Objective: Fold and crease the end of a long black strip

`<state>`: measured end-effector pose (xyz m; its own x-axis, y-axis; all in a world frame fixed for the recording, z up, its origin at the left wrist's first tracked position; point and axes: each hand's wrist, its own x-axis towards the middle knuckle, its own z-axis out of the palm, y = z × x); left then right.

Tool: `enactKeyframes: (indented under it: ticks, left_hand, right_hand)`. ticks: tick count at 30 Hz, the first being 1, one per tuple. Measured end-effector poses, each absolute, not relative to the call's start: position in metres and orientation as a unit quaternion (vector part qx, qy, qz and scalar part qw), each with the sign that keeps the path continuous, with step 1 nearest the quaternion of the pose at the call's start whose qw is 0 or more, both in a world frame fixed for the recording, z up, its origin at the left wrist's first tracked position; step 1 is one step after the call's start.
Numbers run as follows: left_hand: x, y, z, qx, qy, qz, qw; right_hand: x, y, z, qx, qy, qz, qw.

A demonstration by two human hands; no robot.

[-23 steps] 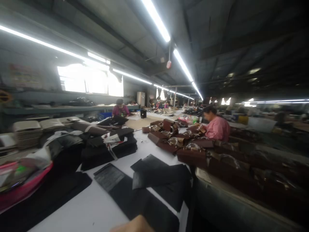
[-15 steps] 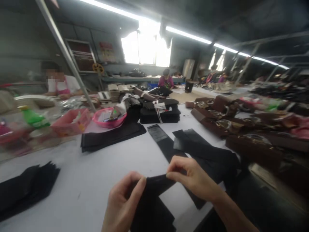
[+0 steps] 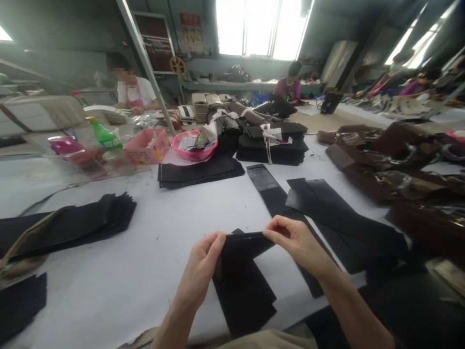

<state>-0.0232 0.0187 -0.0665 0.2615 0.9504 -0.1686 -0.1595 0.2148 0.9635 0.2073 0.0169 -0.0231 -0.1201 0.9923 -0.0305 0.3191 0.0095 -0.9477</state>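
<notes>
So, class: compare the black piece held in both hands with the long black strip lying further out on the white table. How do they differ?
The held black piece is gripped at its top edge by the left hand and right hand; the long strip lies untouched. The held piece looks broader and shorter, the strip narrow and long. The strip has a greyer patch at its far end; the held piece is plain. Both are dark, flat sheets.

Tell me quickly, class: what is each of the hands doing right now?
Left hand: closed, pinching the left top edge of the black piece.
Right hand: closed, pinching its right top edge.
</notes>
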Motion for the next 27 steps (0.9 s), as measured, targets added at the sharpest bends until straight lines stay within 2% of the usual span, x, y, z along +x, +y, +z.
enactKeyframes:
  ticks: [6, 12, 15, 27]
  left_hand:
    - [-0.036, 0.024, -0.070, 0.478, 0.427, 0.439, 0.630]
    - [-0.037, 0.032, -0.058, 0.660, 0.489, 0.371, 0.433]
    - [-0.034, 0.033, -0.049, 0.703, 0.477, 0.350, 0.395]
    - [-0.046, 0.030, -0.045, 0.688, 0.469, 0.348, 0.430]
  right_hand:
    - [0.198, 0.024, -0.031, -0.540, -0.613, 0.436, 0.378]
    - [0.184, 0.026, -0.037, -0.530, -0.659, 0.380, 0.375]
    - [0.175, 0.026, -0.037, -0.521, -0.677, 0.359, 0.378]
    - [0.174, 0.034, -0.035, -0.476, -0.720, 0.370, 0.342]
